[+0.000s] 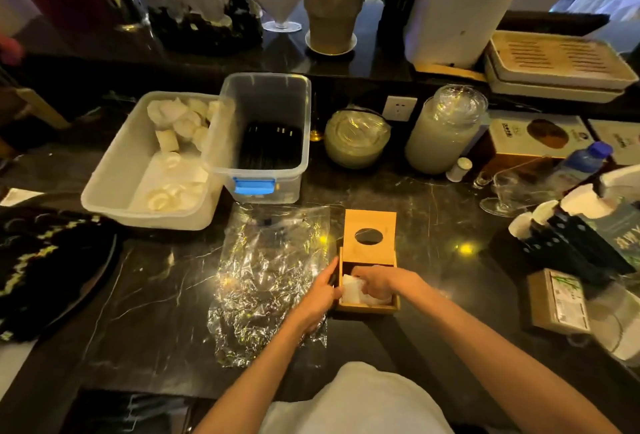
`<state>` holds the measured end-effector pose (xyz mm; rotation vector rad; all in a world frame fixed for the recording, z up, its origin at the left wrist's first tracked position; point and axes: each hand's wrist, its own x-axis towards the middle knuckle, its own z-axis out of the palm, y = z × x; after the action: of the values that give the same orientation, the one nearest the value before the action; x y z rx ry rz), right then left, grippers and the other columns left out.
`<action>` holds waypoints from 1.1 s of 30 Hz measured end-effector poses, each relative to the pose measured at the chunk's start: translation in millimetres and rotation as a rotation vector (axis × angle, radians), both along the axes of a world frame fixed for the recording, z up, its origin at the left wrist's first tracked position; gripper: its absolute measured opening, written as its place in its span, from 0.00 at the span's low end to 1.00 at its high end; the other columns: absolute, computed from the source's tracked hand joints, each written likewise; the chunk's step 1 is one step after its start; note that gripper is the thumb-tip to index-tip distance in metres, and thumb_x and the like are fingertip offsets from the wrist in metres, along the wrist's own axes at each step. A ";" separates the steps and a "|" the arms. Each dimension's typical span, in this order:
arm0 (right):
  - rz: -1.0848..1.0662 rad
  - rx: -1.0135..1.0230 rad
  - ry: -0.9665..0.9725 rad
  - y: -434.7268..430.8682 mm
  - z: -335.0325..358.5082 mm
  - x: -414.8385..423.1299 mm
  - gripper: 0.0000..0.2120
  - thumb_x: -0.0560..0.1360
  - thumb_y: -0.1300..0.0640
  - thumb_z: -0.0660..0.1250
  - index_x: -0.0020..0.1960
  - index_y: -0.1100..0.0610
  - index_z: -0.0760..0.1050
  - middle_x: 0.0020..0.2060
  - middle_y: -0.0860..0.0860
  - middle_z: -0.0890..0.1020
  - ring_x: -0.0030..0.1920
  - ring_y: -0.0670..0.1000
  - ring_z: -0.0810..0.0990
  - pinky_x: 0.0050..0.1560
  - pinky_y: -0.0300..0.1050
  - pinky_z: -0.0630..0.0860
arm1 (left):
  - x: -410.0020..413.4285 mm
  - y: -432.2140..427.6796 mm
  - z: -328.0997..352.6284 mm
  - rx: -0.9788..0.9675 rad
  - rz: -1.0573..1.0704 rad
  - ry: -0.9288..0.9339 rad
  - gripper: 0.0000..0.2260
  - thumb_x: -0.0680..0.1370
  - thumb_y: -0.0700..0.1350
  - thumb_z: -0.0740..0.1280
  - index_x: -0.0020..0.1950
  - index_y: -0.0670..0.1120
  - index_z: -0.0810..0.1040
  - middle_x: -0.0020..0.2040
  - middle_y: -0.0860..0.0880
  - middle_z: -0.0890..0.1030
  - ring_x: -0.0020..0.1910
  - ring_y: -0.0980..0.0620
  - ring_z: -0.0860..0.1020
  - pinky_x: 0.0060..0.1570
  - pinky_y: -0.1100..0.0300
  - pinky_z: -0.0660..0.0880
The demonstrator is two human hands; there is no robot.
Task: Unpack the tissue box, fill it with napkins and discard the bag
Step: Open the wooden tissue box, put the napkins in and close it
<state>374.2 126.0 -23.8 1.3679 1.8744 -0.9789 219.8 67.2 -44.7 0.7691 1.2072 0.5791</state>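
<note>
The fingers of the right hand [375, 283] curl down into the open square wooden tissue box [369, 309], pressing on the stack of white paper napkins [353, 290] that lies inside it; whether they pinch the napkins or only push on them cannot be told. The left hand [320, 295] rests against the box's left wall, fingers fairly straight and laid along the outer side, the thumb near the napkins — steadying rather than gripping, as far as shows. The box's flat wooden lid with a round hole [370, 238] stands tilted back at the far edge of the box. Just left of the box, partly under the left forearm, lies the crumpled clear plastic bag [270, 277], flat on the dark marble countertop [450, 277]. Farther back stand a translucent plastic tub holding white napkin pieces [114, 184] and, touching its right side, a clear bin with a blue latch [254, 186].
</note>
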 end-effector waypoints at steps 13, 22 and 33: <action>-0.039 0.044 -0.037 4.0 -8.0 -18.1 0.14 0.79 0.57 0.54 0.57 0.60 0.75 0.63 0.61 0.78 0.53 0.58 0.79 0.61 0.56 0.72 | 3.4 -0.3 0.7 0.028 0.002 0.042 0.35 0.77 0.26 0.56 0.78 0.52 0.55 0.76 0.46 0.65 0.72 0.36 0.66 0.66 0.42 0.69; -0.073 0.093 -0.018 -9.5 -17.5 -14.3 0.28 0.77 0.50 0.57 0.75 0.54 0.59 0.72 0.60 0.66 0.72 0.64 0.63 0.71 0.63 0.60 | 3.7 -0.1 3.0 0.016 0.012 0.042 0.34 0.78 0.26 0.54 0.79 0.52 0.54 0.76 0.47 0.64 0.71 0.43 0.69 0.63 0.48 0.73; -0.099 0.097 0.061 -11.7 -21.2 -6.3 0.28 0.75 0.51 0.56 0.75 0.51 0.59 0.71 0.60 0.67 0.71 0.64 0.64 0.70 0.65 0.60 | 0.0 -0.4 -4.8 0.013 0.011 0.028 0.34 0.78 0.27 0.55 0.78 0.55 0.56 0.76 0.47 0.64 0.71 0.45 0.68 0.54 0.57 0.77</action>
<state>367.9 114.4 -45.0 1.5158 1.9367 -0.9998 219.8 66.8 -49.5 0.7840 1.2357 0.5870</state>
